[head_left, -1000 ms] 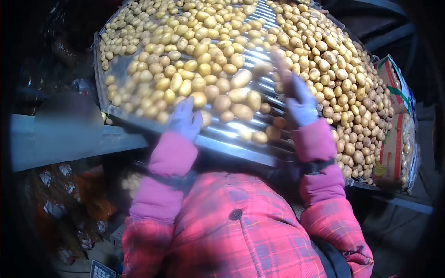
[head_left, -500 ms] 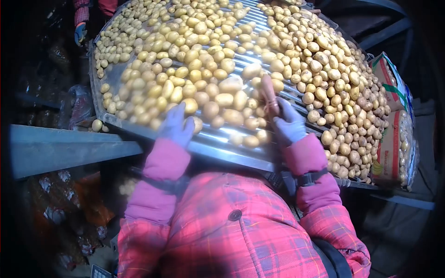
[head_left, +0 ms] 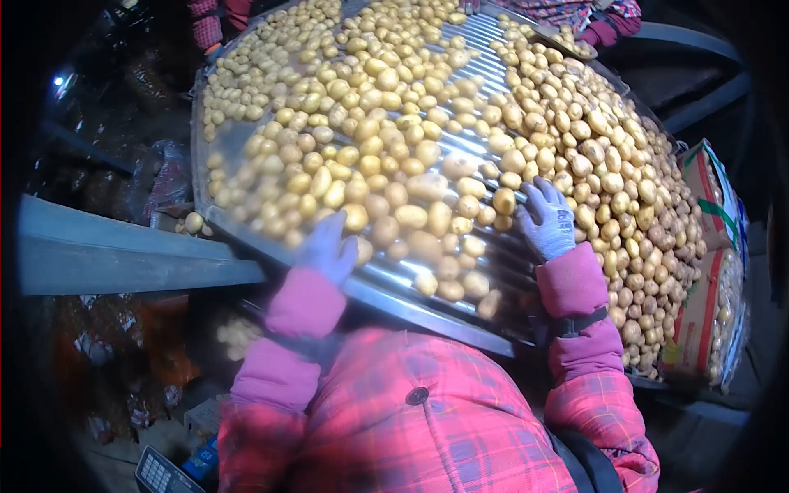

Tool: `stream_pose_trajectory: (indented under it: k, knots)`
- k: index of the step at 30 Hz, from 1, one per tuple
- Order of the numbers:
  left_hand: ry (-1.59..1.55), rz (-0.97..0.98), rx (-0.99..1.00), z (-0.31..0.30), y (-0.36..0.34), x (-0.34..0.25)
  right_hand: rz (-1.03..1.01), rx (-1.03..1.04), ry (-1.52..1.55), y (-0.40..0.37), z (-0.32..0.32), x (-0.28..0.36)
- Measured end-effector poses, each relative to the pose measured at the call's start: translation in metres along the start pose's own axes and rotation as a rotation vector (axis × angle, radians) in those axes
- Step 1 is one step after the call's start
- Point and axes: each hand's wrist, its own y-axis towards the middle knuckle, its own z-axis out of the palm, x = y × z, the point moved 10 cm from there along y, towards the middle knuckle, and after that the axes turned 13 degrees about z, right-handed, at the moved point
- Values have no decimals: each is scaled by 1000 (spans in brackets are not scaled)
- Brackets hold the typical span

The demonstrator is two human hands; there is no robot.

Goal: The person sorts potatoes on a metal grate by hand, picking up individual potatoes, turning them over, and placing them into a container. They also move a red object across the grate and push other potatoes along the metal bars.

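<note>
Many potatoes lie spread over a wide metal table with parallel bars. My left hand, in a pale glove, is at the near edge with its fingers apart, beside the closest potatoes. Over the right part of the bars, my right hand has its gloved fingers spread at the edge of the large heap of potatoes. Its fingertips are near a single potato, and nothing shows in its grasp.
A grey metal beam reaches in from the left. Packed bags of potatoes stand at the right edge. Other people's sleeves show at the far side. A keypad device is at the bottom left.
My right hand has let go of a brownish stick-like object and moved right, to the large heap. The object is no longer visible. Another person's sleeve now shows at the top right.
</note>
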Motion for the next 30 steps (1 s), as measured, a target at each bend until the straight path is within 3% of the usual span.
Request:
stream_pose_trajectory:
  k: [3,6,11,13,16,17,19,21,23,25,28,29,30]
  knots:
    - [-4,-19,8,0,2,1,-55,-3,47,27,19,16]
    - [64,14,-25,1,1,-1,-68,128,97,57,51,31]
    - [48,-54,-53,-4,1,-2,-19,592,11,76,147,51]
    - [70,-42,-85,-4,0,1,-71,620,-71,81,156,61]
    - [58,-82,-65,-7,3,-5,-58,642,149,86,151,63]
    - [62,-97,-58,-4,0,-3,47,710,165,88,151,55]
    - [76,-51,-98,-5,1,-3,253,752,508,87,152,44]
    - [108,-68,-121,-4,0,-5,169,782,774,73,144,70]
    - [167,-3,-200,-12,3,-14,54,905,788,46,150,102]
    - [167,32,-215,-10,7,-35,-247,779,502,38,147,118]
    - [467,239,-25,8,28,-99,-211,930,434,38,157,120]
    - [464,242,-32,12,31,-99,-174,989,378,38,160,119]
    - [472,126,92,26,37,-82,-175,985,371,37,158,121]
